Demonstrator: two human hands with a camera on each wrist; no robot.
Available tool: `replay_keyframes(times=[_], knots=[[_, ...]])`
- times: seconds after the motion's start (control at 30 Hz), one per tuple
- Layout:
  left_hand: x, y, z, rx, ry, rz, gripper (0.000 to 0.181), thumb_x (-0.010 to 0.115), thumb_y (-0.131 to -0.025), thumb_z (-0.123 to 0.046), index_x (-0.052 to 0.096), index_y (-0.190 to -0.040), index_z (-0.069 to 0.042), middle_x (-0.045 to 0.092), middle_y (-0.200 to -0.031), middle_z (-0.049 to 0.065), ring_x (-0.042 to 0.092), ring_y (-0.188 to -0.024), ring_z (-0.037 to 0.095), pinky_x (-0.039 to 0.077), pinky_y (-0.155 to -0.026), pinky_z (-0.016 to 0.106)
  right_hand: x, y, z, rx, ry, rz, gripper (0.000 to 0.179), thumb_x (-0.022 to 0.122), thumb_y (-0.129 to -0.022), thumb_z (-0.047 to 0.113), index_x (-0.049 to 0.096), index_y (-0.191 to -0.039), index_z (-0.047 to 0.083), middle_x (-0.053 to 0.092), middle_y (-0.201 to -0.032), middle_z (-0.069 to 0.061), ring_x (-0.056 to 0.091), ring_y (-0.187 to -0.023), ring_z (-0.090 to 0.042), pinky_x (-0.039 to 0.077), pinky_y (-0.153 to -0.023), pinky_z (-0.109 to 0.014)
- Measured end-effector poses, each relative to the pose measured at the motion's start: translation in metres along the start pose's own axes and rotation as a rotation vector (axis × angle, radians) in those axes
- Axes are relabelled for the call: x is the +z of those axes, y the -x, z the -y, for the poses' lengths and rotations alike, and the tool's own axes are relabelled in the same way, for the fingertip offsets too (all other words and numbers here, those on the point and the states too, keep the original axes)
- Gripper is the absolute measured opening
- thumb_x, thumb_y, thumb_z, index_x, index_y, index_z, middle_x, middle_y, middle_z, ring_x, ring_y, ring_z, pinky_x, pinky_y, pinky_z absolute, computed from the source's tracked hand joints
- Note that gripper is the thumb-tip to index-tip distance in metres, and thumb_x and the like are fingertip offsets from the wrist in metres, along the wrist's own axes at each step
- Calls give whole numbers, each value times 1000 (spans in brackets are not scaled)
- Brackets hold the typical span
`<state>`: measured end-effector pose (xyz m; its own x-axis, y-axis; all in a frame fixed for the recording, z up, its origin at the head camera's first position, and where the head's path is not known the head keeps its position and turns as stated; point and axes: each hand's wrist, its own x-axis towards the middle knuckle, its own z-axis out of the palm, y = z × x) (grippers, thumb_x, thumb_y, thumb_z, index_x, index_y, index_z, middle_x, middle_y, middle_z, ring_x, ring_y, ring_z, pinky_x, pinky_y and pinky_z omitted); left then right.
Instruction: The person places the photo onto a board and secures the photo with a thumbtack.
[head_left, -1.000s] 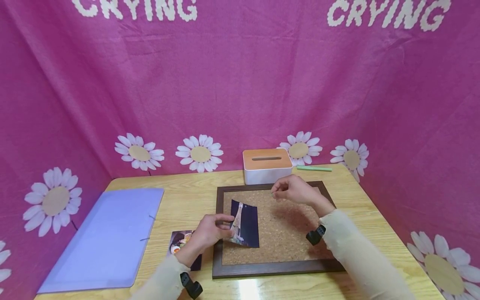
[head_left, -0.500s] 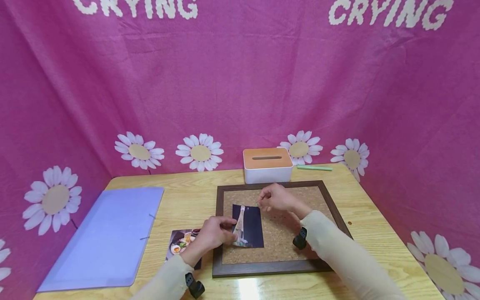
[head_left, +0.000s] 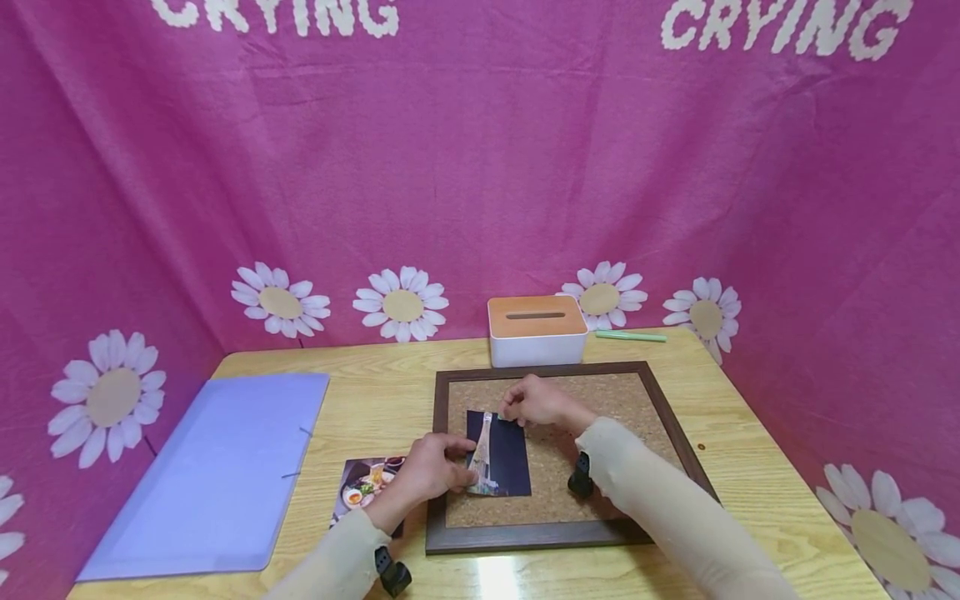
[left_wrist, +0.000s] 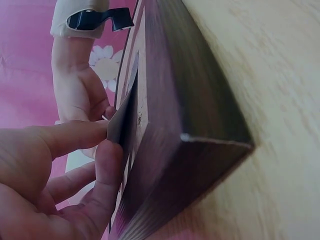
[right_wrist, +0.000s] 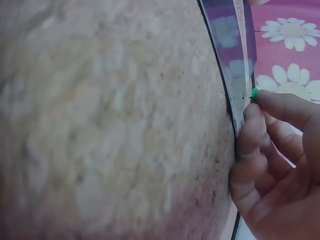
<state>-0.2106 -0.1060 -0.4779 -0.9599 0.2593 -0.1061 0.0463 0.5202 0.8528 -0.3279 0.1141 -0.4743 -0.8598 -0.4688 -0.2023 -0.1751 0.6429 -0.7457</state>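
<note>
A dark photo of a lit tower lies over the left part of a brown-framed cork board. My left hand pinches the photo's left edge between thumb and fingers; in the left wrist view that edge curls up from the cork. At the photo's top edge is my right hand. Its thumb and index finger pinch a small green push pin, seen in the right wrist view with its point toward the photo.
A second photo, of a food bowl, lies left of the board, partly under my left forearm. Farther left is a lilac folder. Behind the board stand a tissue box and a green pen. A small brown disc lies at right.
My right hand has moved left and down from above the cork to the photo's top edge. The photo has shifted slightly right and lies flatter, with my left hand still gripping it.
</note>
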Motion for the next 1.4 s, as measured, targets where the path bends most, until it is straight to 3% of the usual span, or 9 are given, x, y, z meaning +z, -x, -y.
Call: replay_keyframes(times=[0.17, 0.47, 1.0, 1.2, 1.4], knots=[[0, -1, -1, 16, -41, -4, 43, 82, -75, -4, 71, -117, 0, 69, -107, 17, 65, -63, 13, 54, -56, 26, 1, -2, 3, -17, 91, -7, 9, 70, -93, 17, 76, -86, 18, 66, -78, 7, 55, -67, -9, 43, -60, -24], [1, -1, -2, 58, -202, -50, 42, 87, -71, -10, 75, -110, -5, 67, -111, 11, 61, -95, 21, 52, -79, 34, 5, -4, 7, 46, 90, -13, 7, 71, -91, 16, 75, -85, 16, 62, -74, 7, 51, -66, -10, 39, -57, -23], [3, -1, -2, 124, -303, -56, 42, 88, -69, -11, 76, -110, -5, 66, -105, 9, 58, -89, 20, 49, -76, 31, 10, -8, 12, 114, 109, -58, 7, 75, -87, 13, 71, -80, 15, 61, -73, 5, 53, -63, -11, 39, -55, -23], [3, -2, -4, 110, -341, -48, 45, 88, -70, -14, 76, -112, -7, 65, -106, 9, 56, -89, 19, 49, -78, 35, 10, -8, 14, 136, 122, -61, 8, 75, -87, 16, 70, -81, 16, 61, -75, 4, 54, -66, -13, 41, -57, -25], [4, -2, -5, 87, -348, -43, 45, 89, -71, -16, 76, -114, -9, 64, -110, 10, 57, -92, 20, 50, -81, 38, 7, -5, 9, 82, 78, -57, 6, 72, -89, 15, 71, -84, 14, 63, -74, 3, 54, -62, -11, 43, -55, -23]])
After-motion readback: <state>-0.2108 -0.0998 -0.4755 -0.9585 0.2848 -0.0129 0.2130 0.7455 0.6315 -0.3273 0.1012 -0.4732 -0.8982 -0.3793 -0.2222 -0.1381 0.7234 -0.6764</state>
